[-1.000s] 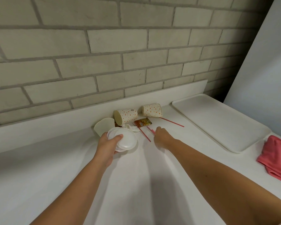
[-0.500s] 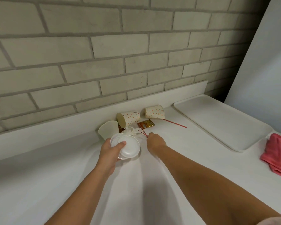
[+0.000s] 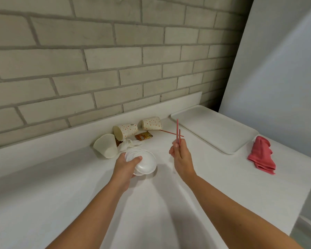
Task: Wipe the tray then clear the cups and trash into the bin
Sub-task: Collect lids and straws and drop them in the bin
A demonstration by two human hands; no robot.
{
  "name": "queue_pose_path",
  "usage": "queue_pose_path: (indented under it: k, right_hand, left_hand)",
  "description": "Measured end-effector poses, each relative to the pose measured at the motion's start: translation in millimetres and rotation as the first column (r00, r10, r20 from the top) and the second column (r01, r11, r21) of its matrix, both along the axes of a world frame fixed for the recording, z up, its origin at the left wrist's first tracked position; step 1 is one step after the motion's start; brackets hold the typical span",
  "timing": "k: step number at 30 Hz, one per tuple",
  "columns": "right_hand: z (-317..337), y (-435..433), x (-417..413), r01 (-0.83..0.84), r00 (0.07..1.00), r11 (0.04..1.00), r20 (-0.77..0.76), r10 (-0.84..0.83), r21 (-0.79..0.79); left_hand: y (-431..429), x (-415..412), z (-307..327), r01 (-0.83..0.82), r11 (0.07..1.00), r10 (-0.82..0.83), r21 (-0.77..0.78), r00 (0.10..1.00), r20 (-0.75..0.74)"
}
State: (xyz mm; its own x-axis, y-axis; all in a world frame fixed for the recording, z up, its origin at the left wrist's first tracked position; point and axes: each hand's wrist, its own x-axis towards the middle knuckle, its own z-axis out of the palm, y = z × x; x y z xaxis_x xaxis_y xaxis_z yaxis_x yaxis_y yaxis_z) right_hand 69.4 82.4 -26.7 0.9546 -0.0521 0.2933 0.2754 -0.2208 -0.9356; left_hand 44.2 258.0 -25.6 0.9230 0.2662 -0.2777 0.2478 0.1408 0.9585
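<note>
Right hand [image 3: 180, 156] is now off the worktop [image 3: 61, 203] with two red straws [image 3: 177, 131] pinched upright in a closed grip — half a second ago it was down at them. A third straw [image 3: 169, 132] lies by the dotted cups [image 3: 152, 123]. Left hand [image 3: 125, 167] keeps its closed grip on stacked white lids [image 3: 145, 162]. Tray [image 3: 214, 130] sits bare at right, pink cloth [image 3: 261, 155] just beside it — trash collection underway; no bin in view.

Two cream paper cups [image 3: 127, 131] with orange dots, red-and-white striped straws [image 3: 177, 130], pink cloth [image 3: 261, 155], white plastic tray [image 3: 215, 130], white bench [image 3: 214, 177].
</note>
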Motion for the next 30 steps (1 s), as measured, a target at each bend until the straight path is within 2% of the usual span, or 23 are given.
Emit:
queue_pose_path:
  k: [6, 12, 17, 23, 30]
  right_hand:
    - [-30.0, -28.2, -41.5, 0.075, 0.994, 0.996, -0.086, -0.071, 0.045]
    - [-26.3, -65.9, -73.7, 0.110, 0.983, 0.982, -0.132, -0.131, -0.155]
    - [-2.2, -110.6, -84.1, 0.023, 0.974, 0.958, -0.209, -0.086, -0.286]
    - [41.7, -192.5, -109.3, 0.017, 0.982, 0.924, -0.170, -0.088, -0.383]
    - [50.7, -306.3, -151.0, 0.193, 0.947, 0.862, -0.141, -0.288, -0.468]
  left_hand:
    - [-39.9, -8.8, 4.4, 0.117, 0.992, -0.118, 0.045, 0.993, 0.010]
    - [-80.6, -24.8, 5.2, 0.212, 0.974, -0.215, 0.078, 0.976, 0.025]
    - [-112.1, -36.6, 12.7, 0.285, 0.945, -0.292, 0.159, 0.956, 0.028]
    - [-184.3, -51.4, 20.8, 0.403, 0.870, -0.430, 0.283, 0.902, 0.037]
    - [-306.3, -86.8, 18.6, 0.560, 0.699, -0.633, 0.446, 0.774, 0.021]
